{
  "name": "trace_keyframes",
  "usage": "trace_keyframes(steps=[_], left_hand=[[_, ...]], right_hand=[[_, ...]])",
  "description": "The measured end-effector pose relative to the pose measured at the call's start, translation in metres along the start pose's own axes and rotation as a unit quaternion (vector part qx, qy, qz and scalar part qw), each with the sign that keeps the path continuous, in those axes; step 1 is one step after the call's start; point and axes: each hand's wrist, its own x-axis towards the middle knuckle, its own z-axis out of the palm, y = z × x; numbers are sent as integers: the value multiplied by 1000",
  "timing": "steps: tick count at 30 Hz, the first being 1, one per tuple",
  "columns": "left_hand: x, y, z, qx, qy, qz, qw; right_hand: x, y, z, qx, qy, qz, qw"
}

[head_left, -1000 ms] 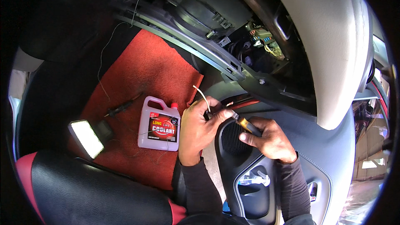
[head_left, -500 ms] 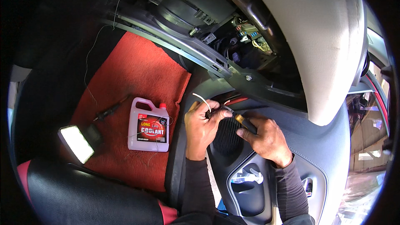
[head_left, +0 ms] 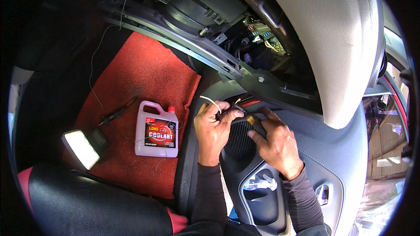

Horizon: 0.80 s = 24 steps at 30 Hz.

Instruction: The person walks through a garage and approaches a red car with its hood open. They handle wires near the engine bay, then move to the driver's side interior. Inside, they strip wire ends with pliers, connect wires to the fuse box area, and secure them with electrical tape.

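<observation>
My left hand (head_left: 212, 133) pinches a short white wire (head_left: 210, 101) above the door's speaker grille (head_left: 236, 142), its loose end curving up to the left. My right hand (head_left: 275, 144) grips a tool with a yellow-and-black handle (head_left: 254, 122); the metal part reaches my left thumb, where the working tip is partly hidden by fingers. A second short wire end (head_left: 237, 101) sticks up beside that thumb. Left of my hands, a pink jug (head_left: 148, 146) with a red cap stands on the red mat (head_left: 131, 74).
A lit work lamp (head_left: 80, 148) and a dark tool (head_left: 111, 118) lie on the mat among thin wires. Above is an opened dashboard underside with fuse box (head_left: 260, 32). A black seat (head_left: 100, 205) borders below; the door panel (head_left: 332, 144), its pocket holding a clear object, is right.
The view has shifted, moving the surroundings leftward in the picture. My hands have moved slightly right relative to the jug, and my right hand's fingers have shifted on the tool.
</observation>
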Motion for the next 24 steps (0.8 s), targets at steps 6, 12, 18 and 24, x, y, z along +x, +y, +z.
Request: trace_keyframes(steps=[6,12,18,24], left_hand=[[0,5,-2,-1,50,-28,998],[5,8,-7,39,127,-20,991],[15,24,-28,71,142,-44,986],[18,39,-34,107,59,-21,992]], right_hand=[[-1,-1,21,-51,57,-56,995],[7,-18,43,-36,92,-24,995],[-16,-12,71,106,84,36,990],[-122,6,165,599,-83,426,672]])
